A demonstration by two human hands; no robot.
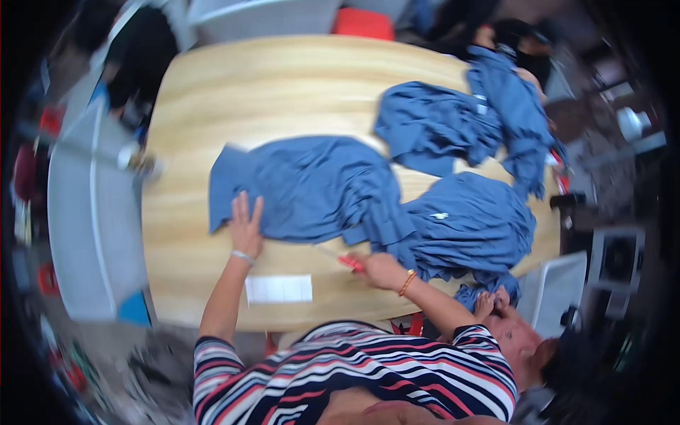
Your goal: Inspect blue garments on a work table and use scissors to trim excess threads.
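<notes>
1. Blue garment (312, 188) — spread flat across the middle of a pale wooden table (283, 92), its lower edge turned toward the person, apparently laid out so that the whole piece can be reached without lifting it.

2. The left hand (246, 225) lies palm-down on the garment's lower left corner, fingers spread and pressed to the cloth — a hold that looks meant to keep the fabric from sliding or bunching. A thin bracelet sits at the wrist.

3. The right hand (380, 268) is closed around a red-handled tool (350, 263) at the hem, just where the flat cloth gives way to gathered folds. The tool's tip points left along the cloth edge; whether it is scissors or a marker is too blurred to tell.

4. To the right a heap of blue garments (467, 223) sits bunched against the flat piece, touching it, and more blue cloth (453, 120) lies crumpled toward the far right corner of the table — piled loosely, as if set aside within arm's reach.

5. A white sheet of paper (278, 288) rests on bare wood near the table's front edge, between the two forearms and apart from the cloth.

6. Another person's hand (489, 303) grips a fold of blue fabric at the table's lower right edge.
</notes>
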